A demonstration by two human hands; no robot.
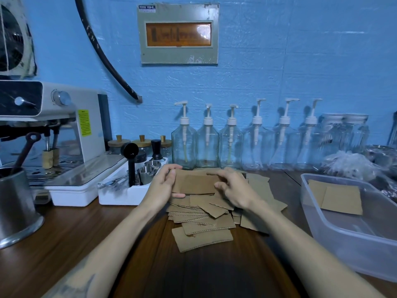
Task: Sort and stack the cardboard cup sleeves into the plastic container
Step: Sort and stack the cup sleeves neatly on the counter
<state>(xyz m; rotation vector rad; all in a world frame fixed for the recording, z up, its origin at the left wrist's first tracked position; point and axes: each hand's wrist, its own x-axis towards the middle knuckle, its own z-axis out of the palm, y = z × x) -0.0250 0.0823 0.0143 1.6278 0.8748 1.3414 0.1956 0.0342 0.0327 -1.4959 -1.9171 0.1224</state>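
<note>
Head cam: both hands are up over the pile of sleeves [202, 214] on the wooden desk [64, 233]. Left hand [164, 183] and right hand [231, 189] each have fingers curled on opposite ends of a small stack of sleeves [196, 182], lifted just above the pile. The plastic container [343, 231] sits right of the pile, two flat sleeves [337, 196] already inside it.

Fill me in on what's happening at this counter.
A person is sorting cardboard cup sleeves. Both hands, the left hand and the right hand, hold a few flattened sleeves above a loose pile of sleeves on the wooden counter. To the right, the clear plastic container already holds a couple of sleeves lying flat. Most of the pile is not yet sorted.
</note>
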